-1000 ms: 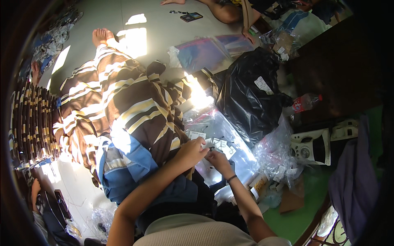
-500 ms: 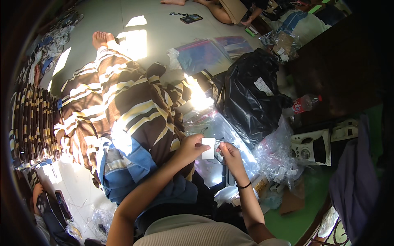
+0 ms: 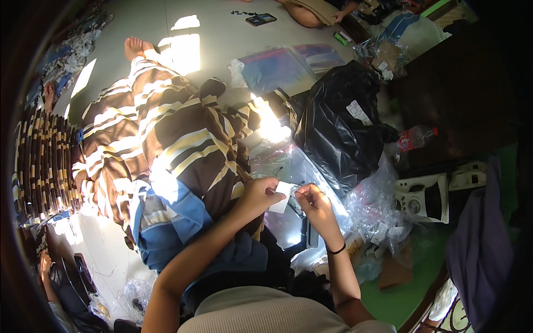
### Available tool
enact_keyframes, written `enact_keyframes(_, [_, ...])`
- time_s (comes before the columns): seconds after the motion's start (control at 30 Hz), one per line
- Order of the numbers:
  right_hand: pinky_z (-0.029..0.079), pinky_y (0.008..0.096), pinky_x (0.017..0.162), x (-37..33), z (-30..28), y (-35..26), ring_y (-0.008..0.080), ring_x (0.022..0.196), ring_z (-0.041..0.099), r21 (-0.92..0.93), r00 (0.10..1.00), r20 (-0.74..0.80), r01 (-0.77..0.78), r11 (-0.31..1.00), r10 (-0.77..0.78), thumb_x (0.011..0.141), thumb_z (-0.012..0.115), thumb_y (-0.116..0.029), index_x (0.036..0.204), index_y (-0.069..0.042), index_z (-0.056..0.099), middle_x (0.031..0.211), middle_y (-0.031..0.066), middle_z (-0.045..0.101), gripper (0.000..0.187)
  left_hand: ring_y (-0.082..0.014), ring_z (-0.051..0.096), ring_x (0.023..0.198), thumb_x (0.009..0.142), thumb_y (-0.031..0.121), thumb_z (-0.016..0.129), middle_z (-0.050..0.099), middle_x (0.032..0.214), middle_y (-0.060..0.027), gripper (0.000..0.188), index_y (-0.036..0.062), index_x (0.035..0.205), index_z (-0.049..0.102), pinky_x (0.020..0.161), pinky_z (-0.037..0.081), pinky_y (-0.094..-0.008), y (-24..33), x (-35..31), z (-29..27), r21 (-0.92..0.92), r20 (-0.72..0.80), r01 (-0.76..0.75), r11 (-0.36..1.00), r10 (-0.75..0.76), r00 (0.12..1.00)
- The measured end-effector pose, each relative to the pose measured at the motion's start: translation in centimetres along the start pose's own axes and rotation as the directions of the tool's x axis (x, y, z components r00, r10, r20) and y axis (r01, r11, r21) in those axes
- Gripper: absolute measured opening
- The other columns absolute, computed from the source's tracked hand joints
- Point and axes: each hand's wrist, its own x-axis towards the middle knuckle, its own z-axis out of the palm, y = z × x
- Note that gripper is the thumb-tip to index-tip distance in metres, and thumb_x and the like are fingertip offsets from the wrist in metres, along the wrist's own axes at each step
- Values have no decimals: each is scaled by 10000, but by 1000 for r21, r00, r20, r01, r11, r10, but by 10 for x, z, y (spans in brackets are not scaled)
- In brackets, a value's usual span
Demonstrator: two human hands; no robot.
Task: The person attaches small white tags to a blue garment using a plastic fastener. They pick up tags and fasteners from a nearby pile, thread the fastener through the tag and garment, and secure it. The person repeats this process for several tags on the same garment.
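Watching remotely, I see the left hand (image 3: 261,193) pinching a white card (image 3: 281,205) above a clear plastic sheet (image 3: 308,166). The right hand (image 3: 317,207) curls just beside it; its grip I cannot tell. A loose pinch could drop the card.

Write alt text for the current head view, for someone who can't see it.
A person's left hand holds a small white card, with the right hand close to its right edge. Brown striped cloth and blue cloth lie to the left; a black plastic bag and crumpled clear plastic lie to the right.
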Motion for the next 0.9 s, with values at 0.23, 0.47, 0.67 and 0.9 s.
enact_keyframes(0.23, [423, 204, 560, -2, 5, -5, 69, 598, 526, -63, 997, -75, 11, 998, -16, 785, 556, -47, 827, 18, 560, 679, 26, 570, 77, -60, 547, 666, 739, 37, 616, 597, 765, -29, 177, -25, 899, 571, 590, 437, -203, 5, -1, 2, -116, 14, -2, 993, 4, 1000])
enact_keyframes(0.47, [453, 235, 574, -2, 7, -9, 117, 582, 566, -96, 994, -105, 23, 995, -34, 733, 604, -43, 786, 20, 574, 660, 81, 598, 88, -68, 530, 593, 689, 37, 636, 598, 726, -32, 241, 1, 923, 592, 548, 430, -207, 15, -4, 2, 5, 12, -26, 1000, 26, 1000])
enact_keyframes(0.67, [438, 231, 555, -1, 7, -9, 108, 554, 534, -109, 994, -105, 3, 994, -15, 715, 622, -49, 754, 21, 569, 629, 76, 578, 96, -49, 525, 576, 701, 48, 636, 597, 697, -17, 249, 11, 945, 606, 524, 424, -198, 17, -4, 3, 52, 17, -80, 995, 79, 997])
enact_keyframes(0.9, [332, 238, 448, 0, 6, -13, 66, 462, 375, -248, 996, -83, 7, 969, -29, 721, 612, -68, 746, 13, 556, 502, 15, 442, 102, -61, 539, 575, 701, 61, 635, 607, 700, -49, 242, 13, 937, 606, 531, 434, -211, 14, -3, 3, 128, 49, -121, 984, 115, 992])
